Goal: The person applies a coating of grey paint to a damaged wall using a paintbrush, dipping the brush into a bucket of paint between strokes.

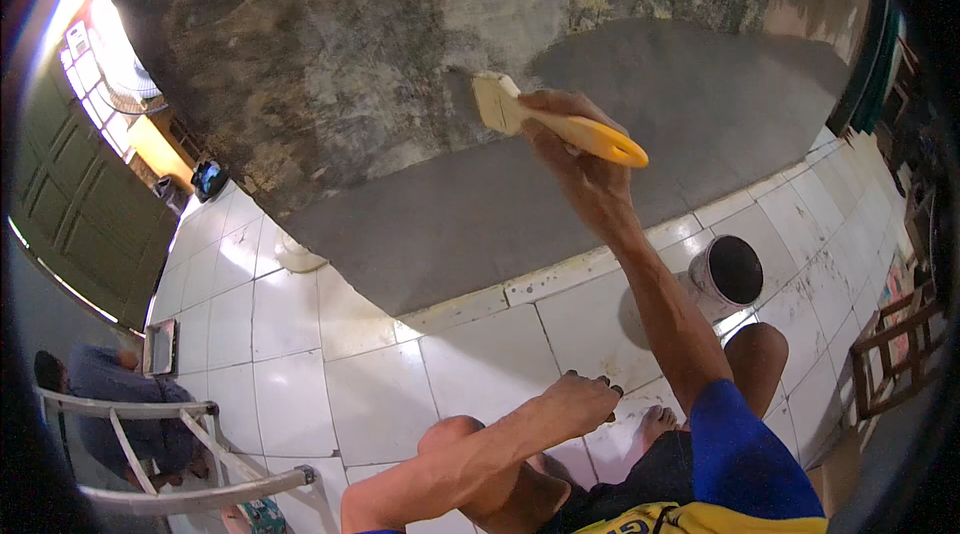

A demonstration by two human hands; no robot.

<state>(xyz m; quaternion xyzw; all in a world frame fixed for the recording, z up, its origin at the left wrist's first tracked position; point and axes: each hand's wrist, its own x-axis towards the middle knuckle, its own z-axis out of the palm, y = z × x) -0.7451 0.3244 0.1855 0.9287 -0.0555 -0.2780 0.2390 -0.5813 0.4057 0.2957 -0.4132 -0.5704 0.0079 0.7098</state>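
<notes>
My right hand (581, 133) grips a wide flat paintbrush (589, 138) with a yellow handle. The brush's pale head (495, 103) lies against the wall (375, 69), which is mottled and stained. Just left of the bristles is a short dark grey stroke. A smooth grey coat (465, 211) covers the lower part of the wall and rises higher on the right. My left hand (589, 399) hangs with curled fingers in front of my knees, apart from the wall; I see nothing held in it. Below my right forearm, a bucket (735, 271) with a dark inside stands on the floor.
White tiles (375, 384) cover the floor. A metal ladder (187, 489) is at lower left, near a crouching person (127, 406) and a tray (160, 346). Beyond them is a green door (82, 196). Wooden furniture (892, 354) stands at right.
</notes>
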